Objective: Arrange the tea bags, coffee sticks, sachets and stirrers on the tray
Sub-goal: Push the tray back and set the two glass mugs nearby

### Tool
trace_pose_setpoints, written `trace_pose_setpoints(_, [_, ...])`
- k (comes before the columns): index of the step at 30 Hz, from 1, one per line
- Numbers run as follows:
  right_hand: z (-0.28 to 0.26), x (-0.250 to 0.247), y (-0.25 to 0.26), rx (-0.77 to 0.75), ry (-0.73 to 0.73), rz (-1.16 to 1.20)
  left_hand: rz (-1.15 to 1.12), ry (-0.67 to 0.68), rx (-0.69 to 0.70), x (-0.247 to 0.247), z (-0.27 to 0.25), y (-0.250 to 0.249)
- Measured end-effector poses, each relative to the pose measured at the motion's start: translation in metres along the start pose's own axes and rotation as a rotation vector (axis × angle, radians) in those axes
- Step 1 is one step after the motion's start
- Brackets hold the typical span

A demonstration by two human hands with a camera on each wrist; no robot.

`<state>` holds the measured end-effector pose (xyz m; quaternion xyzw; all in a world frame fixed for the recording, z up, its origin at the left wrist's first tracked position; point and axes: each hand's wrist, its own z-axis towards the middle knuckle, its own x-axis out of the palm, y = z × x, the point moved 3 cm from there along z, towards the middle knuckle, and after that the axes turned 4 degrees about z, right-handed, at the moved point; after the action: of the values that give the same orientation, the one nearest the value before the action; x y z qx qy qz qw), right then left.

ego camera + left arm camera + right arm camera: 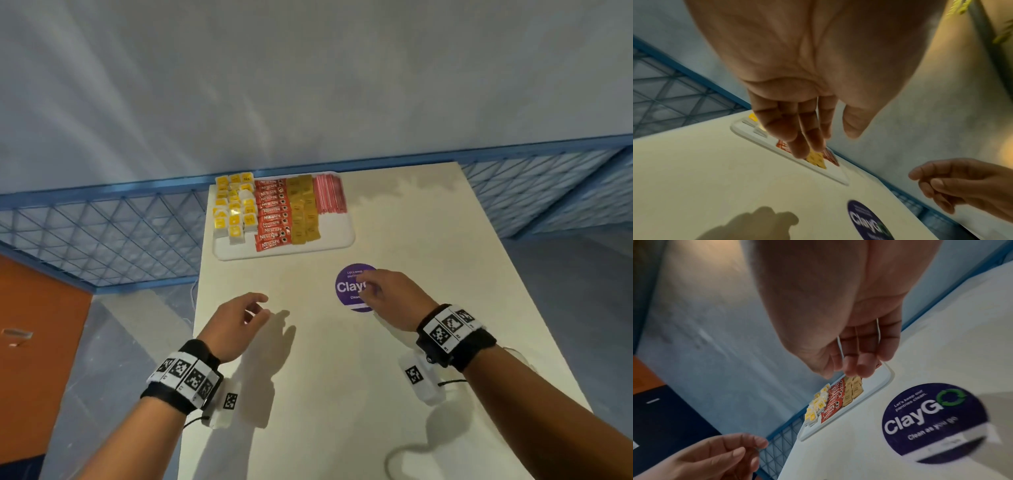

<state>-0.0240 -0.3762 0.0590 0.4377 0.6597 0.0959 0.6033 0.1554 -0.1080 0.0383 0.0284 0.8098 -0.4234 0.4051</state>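
A white tray [284, 251] sits at the far left of the cream table [342, 377]. It holds four groups side by side: yellow tea bags [234, 209], red coffee sticks [272, 214], golden-brown sachets [303, 209] and pink striped stirrers [329, 197]. My left hand [251, 310] hovers over the table in front of the tray, fingers loosely curled, holding nothing. My right hand [371, 287] hangs over a purple sticker, also empty. The left wrist view shows relaxed fingers [803, 151] above the tray [830, 176]. The right wrist view shows my empty right hand [842, 373] above the tray [875, 386].
A round purple "ClayGo" sticker [346, 287] is stuck to the table just right of centre. A blue mesh railing [102, 236] runs behind and beside the table, close to the tray's far edge. An orange surface [37, 325] lies lower left.
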Motion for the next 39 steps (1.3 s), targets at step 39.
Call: trace_pose_setpoints(39, [-0.169,-0.105,-0.281,0.166,0.466,-0.238,0.06,0.26,-0.003,0.292,-0.044,-0.232])
